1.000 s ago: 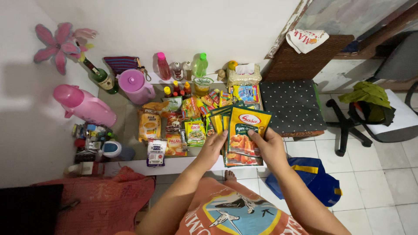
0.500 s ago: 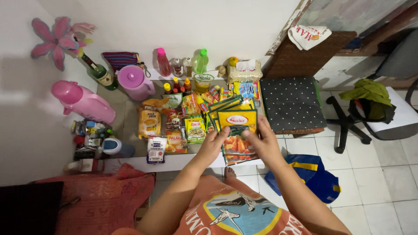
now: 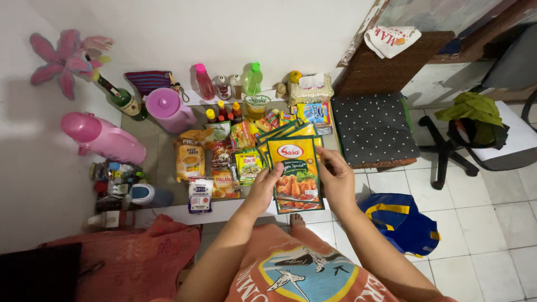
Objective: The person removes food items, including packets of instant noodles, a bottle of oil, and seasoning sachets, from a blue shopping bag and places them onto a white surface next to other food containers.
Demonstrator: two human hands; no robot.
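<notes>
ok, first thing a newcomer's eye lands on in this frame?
Probably the fanned stack of yellow-and-green sachets at centre, held between the left hand and right hand. Next, the pink jug lying at far left and the pink lidded pitcher behind the spread of food packets on the low shelf.

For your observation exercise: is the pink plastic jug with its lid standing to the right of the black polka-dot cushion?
No, the pink plastic jug stands far left of the black polka-dot cushion.

The person wears an orange shirt (image 3: pixel 296 277) — printed on its front with a round blue-and-yellow emblem, pale birds and cream block lettering — while both forearms are bare, without sleeves, rings or watch.
</notes>
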